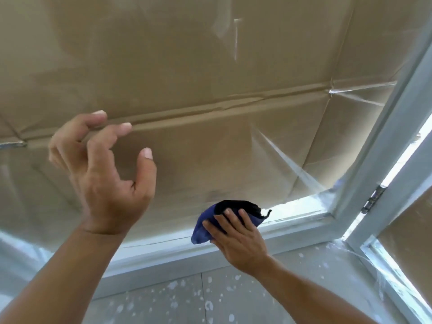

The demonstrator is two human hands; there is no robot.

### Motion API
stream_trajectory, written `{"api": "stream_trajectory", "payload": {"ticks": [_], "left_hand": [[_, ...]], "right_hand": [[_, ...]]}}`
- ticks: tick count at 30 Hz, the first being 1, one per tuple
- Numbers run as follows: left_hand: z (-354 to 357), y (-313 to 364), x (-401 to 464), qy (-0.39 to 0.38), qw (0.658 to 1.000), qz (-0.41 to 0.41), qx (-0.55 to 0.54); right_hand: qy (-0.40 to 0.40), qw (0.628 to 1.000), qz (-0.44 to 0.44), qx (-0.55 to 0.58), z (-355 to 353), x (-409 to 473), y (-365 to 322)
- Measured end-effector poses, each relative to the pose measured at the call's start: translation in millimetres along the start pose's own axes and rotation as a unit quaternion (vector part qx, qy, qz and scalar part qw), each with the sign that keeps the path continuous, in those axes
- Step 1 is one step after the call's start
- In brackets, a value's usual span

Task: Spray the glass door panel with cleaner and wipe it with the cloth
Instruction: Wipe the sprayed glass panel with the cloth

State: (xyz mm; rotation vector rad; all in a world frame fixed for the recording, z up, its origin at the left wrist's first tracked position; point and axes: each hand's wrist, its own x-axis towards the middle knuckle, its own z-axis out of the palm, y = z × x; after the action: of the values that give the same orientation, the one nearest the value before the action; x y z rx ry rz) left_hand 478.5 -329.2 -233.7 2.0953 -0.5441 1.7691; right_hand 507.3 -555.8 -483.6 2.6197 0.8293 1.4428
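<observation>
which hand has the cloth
The right hand, low by the frame, presses the blue cloth against the glass; the left hand is raised, holding nothing.

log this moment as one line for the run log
left hand: raised, holding nothing | right hand: presses blue cloth on glass panel bottom edge | spray bottle: not visible

The glass door panel [210, 66] fills most of the view, a clear pane set in a pale grey-white frame whose bottom rail runs across the lower part and whose right stile rises at the right edge. Brown creased paper lies behind the glass, held with strips of clear tape, and a bright uncovered strip shows along the pane's bottom edge. The cloth [208, 224], dark blue with a black part at its top, is bunched and lies flat against the glass at the bottom edge, toward the lower right corner, overlapping the bottom rail.
</observation>
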Motion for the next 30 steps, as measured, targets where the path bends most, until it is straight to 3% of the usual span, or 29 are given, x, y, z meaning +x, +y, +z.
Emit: {"api": "stream_trajectory", "payload": {"ticks": [3, 9, 11, 16, 21, 23, 26, 30], "left_hand": [[-15.9, -15.9, -8.2, -0.021, 1.000, -0.005, 0.020], [-37.8, -50.2, -15.3, -0.006, 0.997, -0.045, 0.061], [-41.1, -56.3, -17.9, -0.002, 0.996, -0.051, 0.067], [-57.9, -71.1, -25.4, -0.010, 0.995, -0.037, 0.092], [-87.9, -99.6, -25.3, 0.003, 0.990, -0.062, 0.124], [-101.4, -110.8, -25.3, 0.007, 0.987, -0.082, 0.140], [-121.3, -128.0, -24.8, 0.018, 0.978, -0.120, 0.172], [-136.5, -145.3, -26.4, 0.021, 0.965, -0.173, 0.198]], "right_hand": [[0.029, 0.999, -0.026, -0.013, -4.1, 1.7, 22.6], [0.160, 0.974, 0.163, 0.010, -63.9, 154.6, 32.6], [0.184, 0.968, 0.170, 0.009, -80.9, 193.1, 21.0], [0.151, 0.988, -0.029, 0.001, -54.9, 173.5, -34.0], [-0.039, 0.966, -0.237, -0.095, -11.5, 69.5, -52.7], [-0.074, 0.952, -0.265, -0.131, -7.2, 45.1, -43.4], [-0.065, 0.953, -0.262, -0.141, -10.8, 43.5, -28.4], [0.053, 0.983, -0.159, -0.072, -33.6, 116.7, -35.5]]}}
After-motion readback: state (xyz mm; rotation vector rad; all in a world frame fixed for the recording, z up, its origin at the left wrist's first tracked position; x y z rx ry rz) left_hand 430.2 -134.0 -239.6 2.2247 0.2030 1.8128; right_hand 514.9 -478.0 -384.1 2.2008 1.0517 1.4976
